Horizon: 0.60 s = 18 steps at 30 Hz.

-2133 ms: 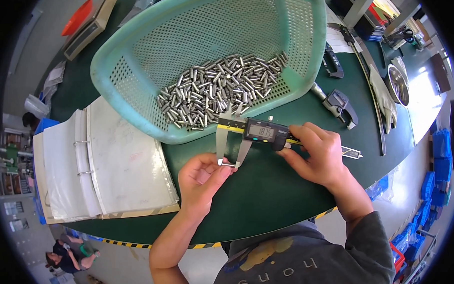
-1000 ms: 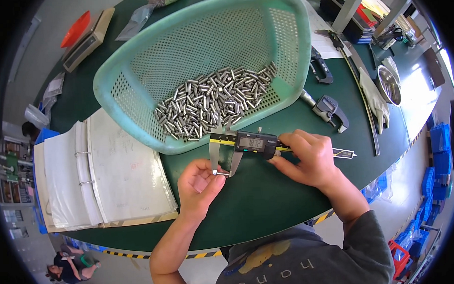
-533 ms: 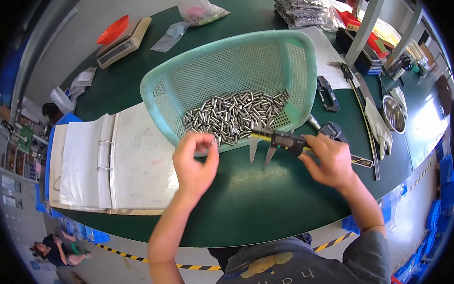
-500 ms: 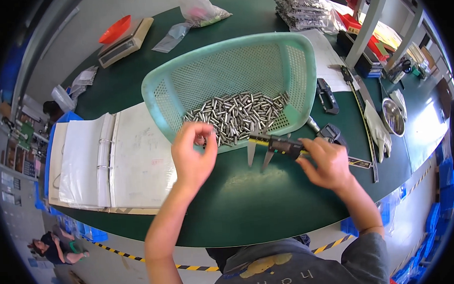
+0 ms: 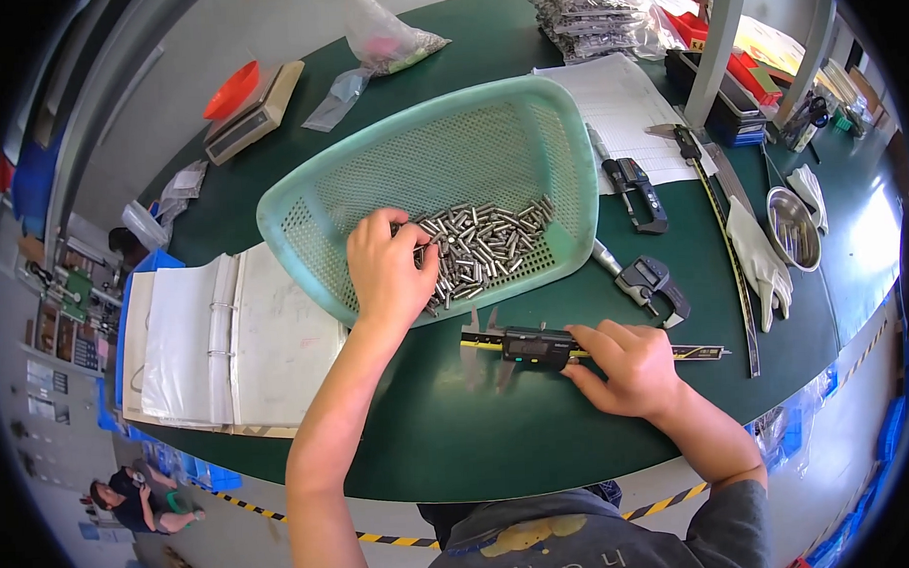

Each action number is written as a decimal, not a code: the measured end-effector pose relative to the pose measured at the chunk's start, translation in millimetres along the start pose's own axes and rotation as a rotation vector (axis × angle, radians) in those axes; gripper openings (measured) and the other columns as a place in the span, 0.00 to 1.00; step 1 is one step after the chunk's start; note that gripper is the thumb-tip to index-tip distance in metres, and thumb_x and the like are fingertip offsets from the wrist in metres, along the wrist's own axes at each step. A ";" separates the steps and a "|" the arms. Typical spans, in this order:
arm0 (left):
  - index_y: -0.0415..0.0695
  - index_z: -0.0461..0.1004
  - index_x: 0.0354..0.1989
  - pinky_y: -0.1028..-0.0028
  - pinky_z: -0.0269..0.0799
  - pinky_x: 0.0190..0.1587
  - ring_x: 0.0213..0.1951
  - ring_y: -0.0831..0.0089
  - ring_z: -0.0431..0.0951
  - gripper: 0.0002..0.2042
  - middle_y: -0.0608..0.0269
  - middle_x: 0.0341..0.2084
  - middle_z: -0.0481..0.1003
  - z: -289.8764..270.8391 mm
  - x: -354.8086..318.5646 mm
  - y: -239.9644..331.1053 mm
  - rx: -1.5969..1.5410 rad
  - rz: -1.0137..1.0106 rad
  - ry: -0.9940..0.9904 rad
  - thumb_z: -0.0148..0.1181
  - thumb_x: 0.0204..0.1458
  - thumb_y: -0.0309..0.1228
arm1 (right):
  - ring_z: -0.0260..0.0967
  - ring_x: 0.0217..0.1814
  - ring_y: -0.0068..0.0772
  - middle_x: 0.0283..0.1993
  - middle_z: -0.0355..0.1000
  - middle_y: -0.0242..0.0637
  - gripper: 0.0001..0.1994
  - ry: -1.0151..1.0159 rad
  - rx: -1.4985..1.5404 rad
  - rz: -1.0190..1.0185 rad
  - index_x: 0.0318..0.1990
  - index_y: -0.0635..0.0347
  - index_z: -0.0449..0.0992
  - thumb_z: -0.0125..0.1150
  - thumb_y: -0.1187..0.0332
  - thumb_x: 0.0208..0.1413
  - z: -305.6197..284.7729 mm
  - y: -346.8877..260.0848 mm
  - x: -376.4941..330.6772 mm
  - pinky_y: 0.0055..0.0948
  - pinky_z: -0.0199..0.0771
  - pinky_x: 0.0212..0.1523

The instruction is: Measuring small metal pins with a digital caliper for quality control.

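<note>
A pile of small metal pins [image 5: 483, 251] lies in a teal mesh basket [image 5: 440, 154] on the green table [image 5: 540, 441]. My left hand [image 5: 386, 268] reaches into the basket, its fingertips on the pins at the left of the pile. A digital caliper [image 5: 537, 347] with its jaws apart lies flat on the table in front of the basket. My right hand [image 5: 633, 368] rests on the caliper's slider and beam, fingers curled around it.
An open ring binder [image 5: 216, 347] lies left of the basket. Two micrometers [image 5: 640, 278] and a paper sheet [image 5: 624, 108] sit right of it, then a long steel ruler [image 5: 728, 234], a white glove [image 5: 759, 263] and a metal bowl [image 5: 795, 227]. A scale [image 5: 253, 111] and bags sit behind.
My left hand let go at the caliper jaws and moved up into the basket onto the pins. The right hand lowered the caliper down onto the table, jaws now apart.
</note>
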<state>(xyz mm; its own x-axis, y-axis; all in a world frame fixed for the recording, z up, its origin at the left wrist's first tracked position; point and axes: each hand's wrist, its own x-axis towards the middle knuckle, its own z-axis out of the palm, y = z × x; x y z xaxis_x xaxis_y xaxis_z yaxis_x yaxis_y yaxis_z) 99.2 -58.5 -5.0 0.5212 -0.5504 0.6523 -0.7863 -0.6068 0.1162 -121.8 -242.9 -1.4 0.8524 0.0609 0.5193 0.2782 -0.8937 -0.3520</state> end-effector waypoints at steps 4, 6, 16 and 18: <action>0.45 0.74 0.22 0.63 0.64 0.42 0.40 0.59 0.70 0.06 0.61 0.33 0.72 -1.7 2.9 1.5 0.007 0.047 0.012 0.66 0.34 0.27 | 0.66 0.18 0.34 0.22 0.64 0.34 0.19 -0.011 0.004 0.008 0.39 0.62 0.74 0.67 0.65 0.38 -0.9 -0.9 -1.6 0.31 0.65 0.17; 0.42 0.74 0.23 0.67 0.67 0.41 0.36 0.64 0.73 0.05 0.62 0.31 0.74 -5.2 2.1 2.4 -0.122 0.040 0.099 0.64 0.36 0.23 | 0.66 0.18 0.34 0.22 0.64 0.34 0.19 0.004 0.003 0.029 0.39 0.62 0.74 0.68 0.65 0.38 -1.0 0.2 -1.8 0.31 0.64 0.17; 0.36 0.70 0.30 0.76 0.69 0.44 0.37 0.76 0.74 0.06 0.62 0.31 0.74 -37.7 -76.8 56.5 -1.425 -0.675 -0.216 0.59 0.43 0.15 | 0.66 0.17 0.33 0.23 0.67 0.35 0.18 0.158 0.030 0.186 0.42 0.64 0.74 0.67 0.71 0.39 -7.1 6.6 2.4 0.27 0.65 0.18; 0.36 0.70 0.30 0.76 0.70 0.42 0.37 0.76 0.74 0.06 0.62 0.31 0.73 -35.0 -83.3 61.1 -1.556 -0.672 -0.301 0.58 0.45 0.14 | 0.66 0.17 0.32 0.22 0.67 0.35 0.18 0.154 0.049 0.202 0.42 0.64 0.74 0.67 0.71 0.39 -6.4 5.9 3.5 0.26 0.65 0.18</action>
<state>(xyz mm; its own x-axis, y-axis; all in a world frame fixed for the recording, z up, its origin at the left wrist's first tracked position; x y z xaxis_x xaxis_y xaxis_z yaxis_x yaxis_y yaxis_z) -3.8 -29.7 -26.0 0.7641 -0.6425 0.0579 0.1157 0.2248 0.9675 -120.0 -250.8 3.4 0.8166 -0.1880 0.5457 0.1336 -0.8582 -0.4956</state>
